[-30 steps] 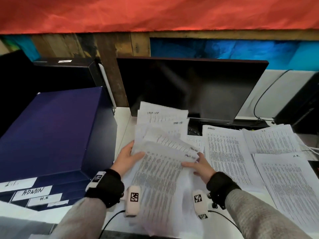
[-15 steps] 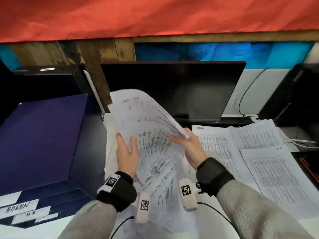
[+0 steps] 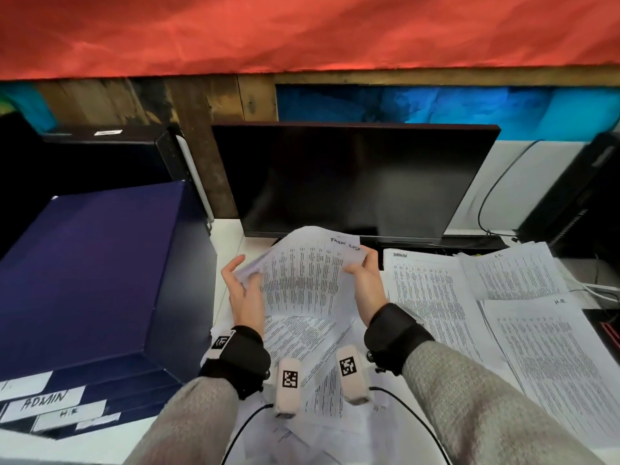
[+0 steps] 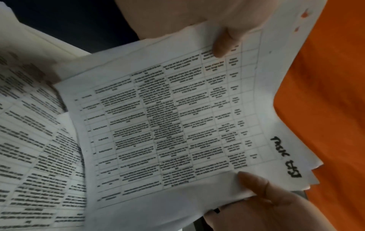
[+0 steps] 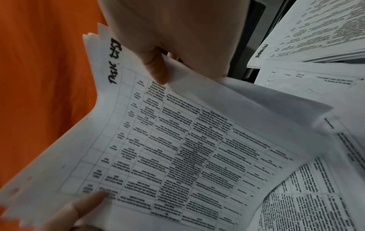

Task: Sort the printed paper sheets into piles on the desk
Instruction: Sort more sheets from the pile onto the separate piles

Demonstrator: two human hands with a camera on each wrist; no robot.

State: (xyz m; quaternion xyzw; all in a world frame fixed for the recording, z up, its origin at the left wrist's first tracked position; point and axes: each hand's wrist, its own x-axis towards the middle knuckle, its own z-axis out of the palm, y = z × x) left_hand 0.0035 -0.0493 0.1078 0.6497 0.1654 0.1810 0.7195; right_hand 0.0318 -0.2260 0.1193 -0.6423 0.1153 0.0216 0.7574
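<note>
A white desk (image 3: 228, 236) stood beneath a red cloth awning (image 3: 302, 28), backed by a dark, switched-off flat monitor (image 3: 352, 176) and flanked on the left by a navy blue cardboard box (image 3: 90, 270) with handwritten labels reading "ADMIN" and "H.R". A person in grey knit sleeves held a loosely fanned bundle of printed white paper sheets (image 3: 305, 276) raised above the desk in front of the monitor, its top sheet a printed table marked by hand in black, apparently "Task list". The left hand (image 3: 243, 293) gripped the bundle's left edge, thumb on the printed face and fingers curled behind; the right hand (image 3: 364, 280) pinched the right edge near the handwritten corner. More printed sheets (image 3: 302, 337) lay jumbled on the desk below the hands. To the right lay three sorted stacks of printed paper (image 3: 432, 297), one marked "Admin", another "H.R".

The step appeared to be squaring the lifted bundle before setting it down as its own pile. Done well, that would mean tapping the uneven edges level, keeping both grips firm so no sheet slipped, and placing it well apart from the other stacks.
</note>
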